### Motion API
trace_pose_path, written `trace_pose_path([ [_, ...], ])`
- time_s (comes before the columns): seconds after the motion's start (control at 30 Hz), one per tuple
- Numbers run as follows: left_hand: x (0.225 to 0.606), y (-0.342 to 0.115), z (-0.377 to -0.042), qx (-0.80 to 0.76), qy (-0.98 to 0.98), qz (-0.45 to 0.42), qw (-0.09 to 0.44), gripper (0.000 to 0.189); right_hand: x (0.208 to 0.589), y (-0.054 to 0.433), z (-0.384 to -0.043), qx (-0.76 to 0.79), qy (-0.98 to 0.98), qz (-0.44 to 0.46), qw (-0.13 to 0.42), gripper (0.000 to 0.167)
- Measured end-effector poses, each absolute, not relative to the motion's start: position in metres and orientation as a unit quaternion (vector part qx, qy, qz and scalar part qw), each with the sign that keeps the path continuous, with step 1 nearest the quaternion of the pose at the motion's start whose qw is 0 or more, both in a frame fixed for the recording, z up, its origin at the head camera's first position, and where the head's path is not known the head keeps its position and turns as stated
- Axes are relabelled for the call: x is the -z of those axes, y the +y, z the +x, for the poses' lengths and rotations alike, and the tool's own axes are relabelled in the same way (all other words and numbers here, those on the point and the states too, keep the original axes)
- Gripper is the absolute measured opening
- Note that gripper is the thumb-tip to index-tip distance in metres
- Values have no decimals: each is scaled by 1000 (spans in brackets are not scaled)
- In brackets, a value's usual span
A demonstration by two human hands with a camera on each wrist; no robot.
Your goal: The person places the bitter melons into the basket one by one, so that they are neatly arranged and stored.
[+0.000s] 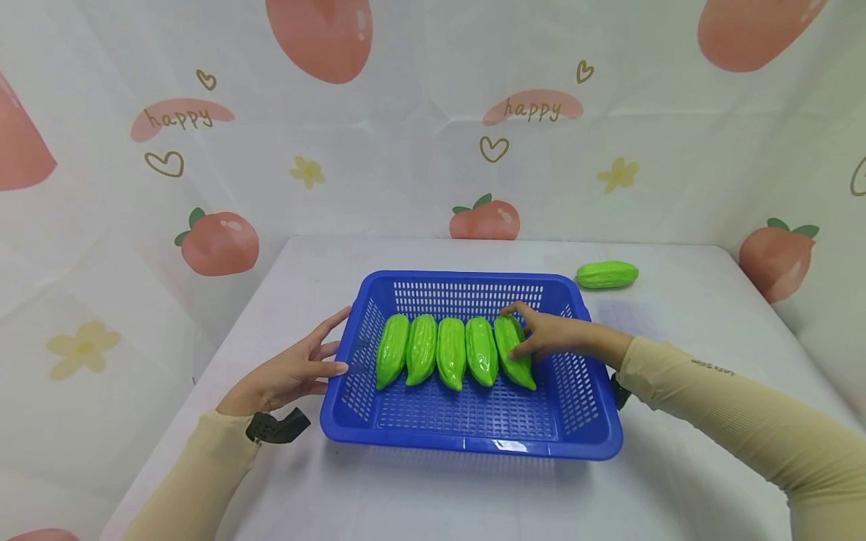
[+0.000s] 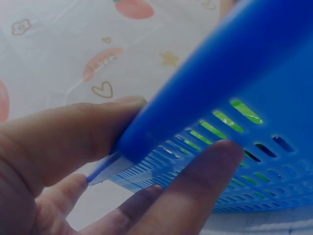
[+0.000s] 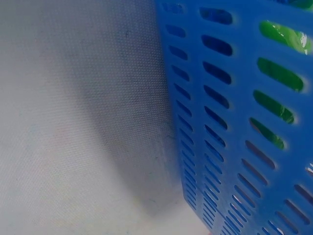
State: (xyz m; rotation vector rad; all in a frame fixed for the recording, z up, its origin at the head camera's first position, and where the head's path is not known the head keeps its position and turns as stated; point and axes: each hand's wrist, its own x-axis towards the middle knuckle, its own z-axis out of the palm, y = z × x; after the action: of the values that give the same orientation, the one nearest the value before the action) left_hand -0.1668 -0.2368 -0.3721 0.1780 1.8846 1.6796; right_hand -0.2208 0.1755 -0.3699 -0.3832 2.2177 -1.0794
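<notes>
A blue plastic basket (image 1: 467, 448) with slotted walls sits on the table, and several green bitter melons (image 1: 451, 353) lie side by side inside it. My left hand (image 1: 291, 368) grips the basket's left rim; in the left wrist view the thumb (image 2: 73, 134) is on one side of the rim and fingers are against the slotted wall. Reaching over the right rim, my right hand (image 1: 549, 333) holds the rightmost bitter melon (image 1: 512, 349) between thumb and fingers. The right wrist view shows only the basket's slotted outer wall (image 3: 195, 98), with green behind it, so that hand is hidden there.
Another bitter melon (image 1: 607, 274) lies on the white table (image 1: 419, 503) behind the basket's right rear corner. A white cloth (image 1: 406, 165) printed with peaches, hearts and flowers hangs behind the table and along its sides.
</notes>
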Motion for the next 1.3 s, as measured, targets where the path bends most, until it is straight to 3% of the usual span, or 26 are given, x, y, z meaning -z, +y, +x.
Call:
trace_pose_path([
  [0.57, 371, -237, -166, -629, 715, 66, 298, 96, 371, 176, -221, 414, 843, -150, 310, 78],
  [1.3, 371, -237, -166, -621, 722, 72, 297, 95, 359, 185, -226, 414, 876, -191, 158, 50],
])
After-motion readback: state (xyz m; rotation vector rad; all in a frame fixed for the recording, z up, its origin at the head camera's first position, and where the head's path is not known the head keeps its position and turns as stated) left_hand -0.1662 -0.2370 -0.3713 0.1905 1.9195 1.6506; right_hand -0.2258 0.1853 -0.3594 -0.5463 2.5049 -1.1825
